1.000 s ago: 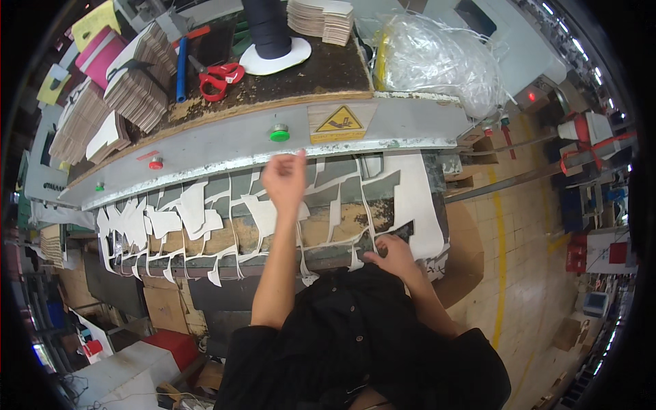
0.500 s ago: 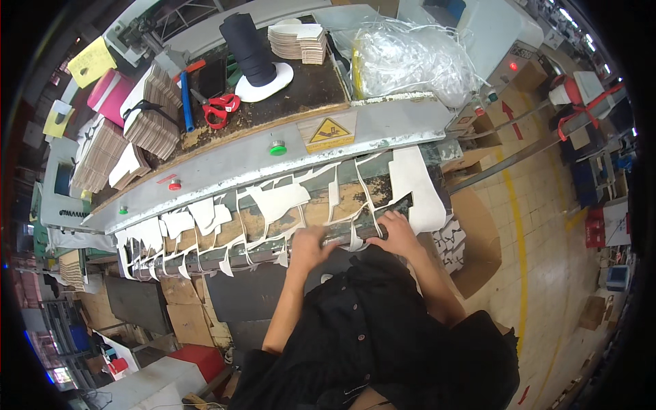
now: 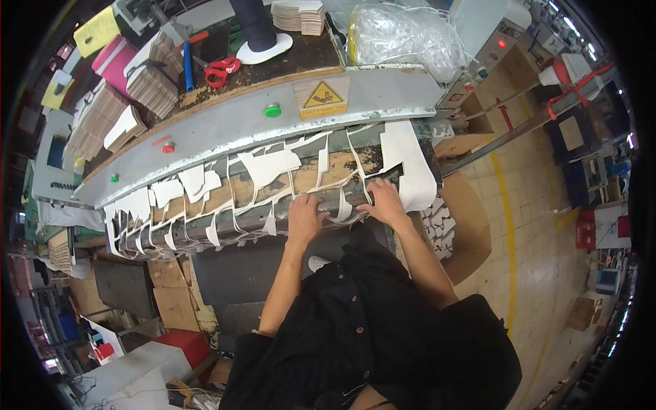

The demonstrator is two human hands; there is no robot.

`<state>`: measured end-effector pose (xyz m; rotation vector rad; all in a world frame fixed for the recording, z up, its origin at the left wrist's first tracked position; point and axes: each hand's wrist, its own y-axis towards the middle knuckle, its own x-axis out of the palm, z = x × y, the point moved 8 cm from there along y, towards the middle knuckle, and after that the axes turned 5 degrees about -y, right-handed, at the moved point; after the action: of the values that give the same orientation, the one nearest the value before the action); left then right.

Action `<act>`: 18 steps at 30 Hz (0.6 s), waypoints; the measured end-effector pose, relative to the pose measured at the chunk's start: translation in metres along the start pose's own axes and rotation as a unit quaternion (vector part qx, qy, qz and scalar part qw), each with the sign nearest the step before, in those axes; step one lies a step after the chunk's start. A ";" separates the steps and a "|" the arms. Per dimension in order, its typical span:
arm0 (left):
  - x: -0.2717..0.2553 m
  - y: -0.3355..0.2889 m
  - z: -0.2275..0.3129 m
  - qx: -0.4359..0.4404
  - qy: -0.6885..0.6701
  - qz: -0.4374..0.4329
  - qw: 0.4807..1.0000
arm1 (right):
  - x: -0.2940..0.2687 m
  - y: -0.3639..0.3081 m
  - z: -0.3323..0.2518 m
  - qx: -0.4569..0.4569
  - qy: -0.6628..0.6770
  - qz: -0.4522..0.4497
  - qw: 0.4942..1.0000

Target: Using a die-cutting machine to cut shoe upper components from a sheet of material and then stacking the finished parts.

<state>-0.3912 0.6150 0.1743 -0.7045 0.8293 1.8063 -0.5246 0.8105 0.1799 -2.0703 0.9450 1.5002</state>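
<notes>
A white sheet (image 3: 411, 164) with many shapes cut out lies across the machine bed, reduced to thin strips along most of its length. Its strips droop over the bed's front edge. My left hand (image 3: 305, 220) is closed over that front edge, fingers curled on the strips and thumb toward the right. Farther right, my right hand (image 3: 385, 203) grips the edge beside the sheet's wide solid end, thumb toward the left. A small white flap hangs between the two hands. Loose white cut pieces (image 3: 270, 166) rest on the bed; my fingertips are partly hidden.
A grey machine beam (image 3: 225, 137) with buttons and a yellow warning sign (image 3: 324, 96) spans behind the bed. On its top lie red scissors (image 3: 220, 72), a black roll (image 3: 253, 24), stacked cut pieces (image 3: 154, 82) and a clear plastic bag (image 3: 403, 44). A cardboard box (image 3: 468, 232) stands at right.
The whole view has shifted, so the machine sits higher in the picture. My left hand, blurred before, now rests still on the front edge; my right hand stays beside the solid end.
</notes>
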 end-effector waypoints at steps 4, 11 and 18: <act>0.000 -0.002 -0.004 -0.007 -0.002 -0.014 1.000 | 0.004 0.002 0.000 -0.019 0.003 0.004 1.000; 0.007 -0.012 -0.035 -0.135 -0.121 -0.096 0.979 | 0.006 0.016 0.014 -0.032 0.108 -0.159 0.981; 0.040 -0.046 -0.056 -0.182 -0.133 -0.075 0.971 | 0.008 0.137 0.043 0.086 0.014 0.123 0.989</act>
<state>-0.3568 0.6047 0.1004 -0.7133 0.2601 1.8818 -0.6505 0.7435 0.1658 -1.9120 1.3325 1.4491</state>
